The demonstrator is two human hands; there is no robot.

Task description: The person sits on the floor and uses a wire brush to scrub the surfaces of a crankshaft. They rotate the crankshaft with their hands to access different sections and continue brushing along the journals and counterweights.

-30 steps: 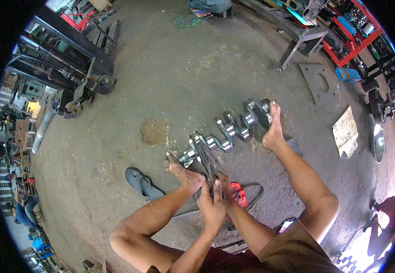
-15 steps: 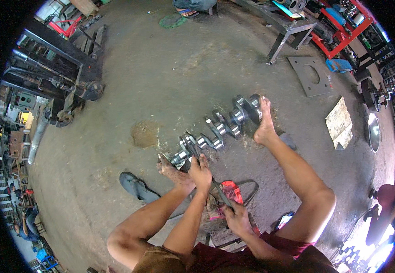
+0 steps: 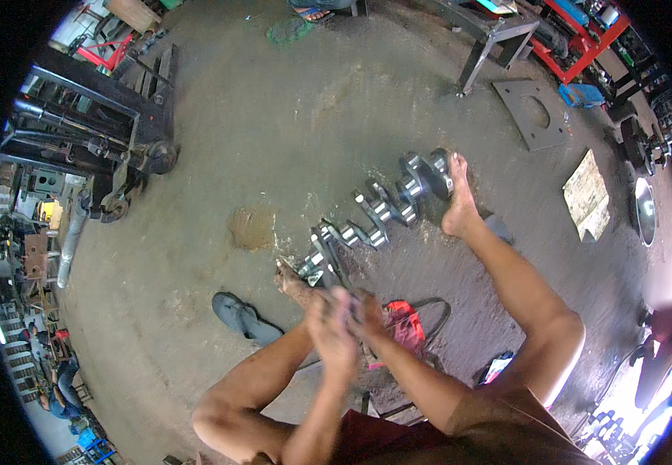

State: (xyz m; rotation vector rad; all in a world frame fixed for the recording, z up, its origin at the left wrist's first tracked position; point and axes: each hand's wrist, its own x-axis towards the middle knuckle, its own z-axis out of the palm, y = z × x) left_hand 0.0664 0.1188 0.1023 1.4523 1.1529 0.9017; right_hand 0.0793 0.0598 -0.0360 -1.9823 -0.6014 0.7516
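Note:
A shiny metal crankshaft (image 3: 382,209) lies slantwise on the floor between my bare feet. A long dark strip (image 3: 337,267) runs from near its left end toward my hands, seemingly in two strands. My right hand (image 3: 365,316) is closed around the strip. Right beside it, my left hand (image 3: 332,329) is close to the strip, its fingers smeared by motion. Whether it grips anything cannot be made out. My left foot (image 3: 295,287) touches the near end of the crankshaft, and my right foot (image 3: 460,205) rests against the far end.
A dark flip-flop (image 3: 247,318) lies left of my left foot, and a red-pink cloth (image 3: 405,322) is behind my hands. A metal plate with a hole (image 3: 514,116) and a stained sheet (image 3: 586,198) lie to the right. Heavy machinery (image 3: 111,124) stands at left; a person's foot (image 3: 312,13) shows at the top.
My right hand has moved up and left along the strip, while my left hand has come down toward me, so the two now meet. The crankshaft stays between my feet.

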